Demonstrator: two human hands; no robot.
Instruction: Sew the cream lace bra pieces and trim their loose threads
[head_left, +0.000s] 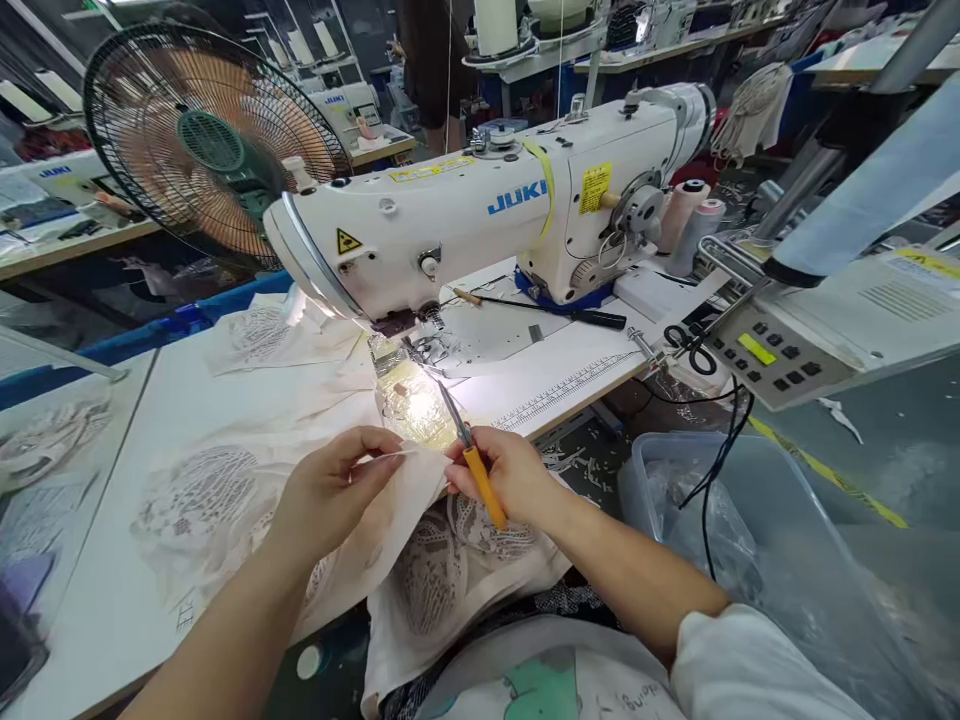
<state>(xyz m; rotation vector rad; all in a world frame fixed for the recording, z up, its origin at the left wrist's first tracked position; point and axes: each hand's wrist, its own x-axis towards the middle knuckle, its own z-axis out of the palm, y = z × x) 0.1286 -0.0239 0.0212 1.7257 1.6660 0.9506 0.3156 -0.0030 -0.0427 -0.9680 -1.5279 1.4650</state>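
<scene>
My left hand [341, 485] pinches the edge of a sheer, pale beige fabric piece [405, 500] between thumb and fingers. Just to its right, my right hand [502, 475] is closed around orange-handled scissors [484, 485], blades pointing up toward the sewing machine's needle area. Its fingertips also meet the fabric's edge. A beige lace bra piece [457, 560] lies on my lap below both hands. More lace fabric [202, 490] is spread over the white table [97, 580] beside my left hand.
A white sewing machine [450, 210] stands ahead, its lamp lighting a taped patch [416, 400]. A fan [214, 140] is behind left. To the right are a control box [787, 340], hanging black scissors [690, 348] and a clear plastic bin [720, 520]. A screwdriver [592, 317] lies under the machine's arm.
</scene>
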